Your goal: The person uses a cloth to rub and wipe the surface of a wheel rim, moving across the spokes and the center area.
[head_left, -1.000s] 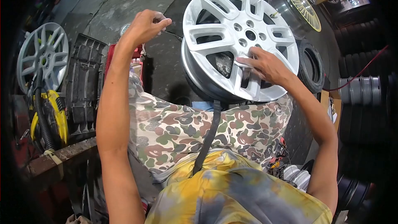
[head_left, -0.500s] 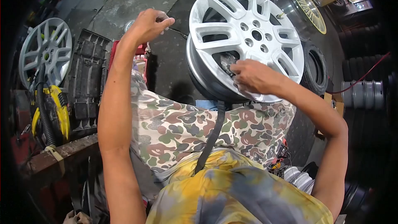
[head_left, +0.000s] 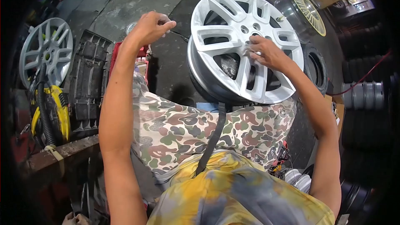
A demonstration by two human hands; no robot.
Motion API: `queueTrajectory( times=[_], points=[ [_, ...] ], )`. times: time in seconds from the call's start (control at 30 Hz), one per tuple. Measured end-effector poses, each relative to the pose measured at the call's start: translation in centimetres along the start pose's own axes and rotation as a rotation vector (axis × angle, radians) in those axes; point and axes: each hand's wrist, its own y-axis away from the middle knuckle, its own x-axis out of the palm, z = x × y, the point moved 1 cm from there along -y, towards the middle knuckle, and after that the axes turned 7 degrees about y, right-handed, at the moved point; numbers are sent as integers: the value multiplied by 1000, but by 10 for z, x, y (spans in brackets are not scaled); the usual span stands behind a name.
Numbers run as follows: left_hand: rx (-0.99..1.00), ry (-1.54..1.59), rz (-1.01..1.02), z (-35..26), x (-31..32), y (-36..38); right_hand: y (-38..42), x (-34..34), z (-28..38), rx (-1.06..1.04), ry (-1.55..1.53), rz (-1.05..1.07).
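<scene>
Silver alloy wheel (head_left: 233, 25), propped face-up against the person's camouflage-clad knees (head_left: 187, 129), apparently so its spokes stay within reach; right hand (head_left: 266, 52) rests beside the hub, fingers curled together over what seems a small abrasive piece, not clearly visible. Left hand (head_left: 150, 27) raised apart, fingertips pinched, contents indiscernible. Surroundings: stained concrete floor (head_left: 121, 8), second grey wheel (head_left: 46, 54), yellow-faced rim (head_left: 308, 10), stacked tyres (head_left: 362, 46).
</scene>
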Motion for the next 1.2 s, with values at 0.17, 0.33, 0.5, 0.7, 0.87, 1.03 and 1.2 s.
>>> queueTrajectory(
  times=[0.17,0.33,0.5,0.7,0.87,1.03,1.2],
  points=[
    [-2,47,-11,1,3,-2,14,8,21,24,93,-47],
    [-10,-13,33,-6,5,0,45,41,113,108,61,-137],
    [-41,4,9,2,2,0,64,48,149,335,18,-214],
    [-11,-19,67,-6,15,-9,-16,73,144,331,23,-349],
    [-13,-46,68,-21,17,-1,7,64,148,159,78,-381],
    [-24,-32,47,-16,16,-3,9,74,149,149,132,-406],
    [-14,-57,79,-16,18,-1,-31,69,149,79,227,-418]
  ],
)
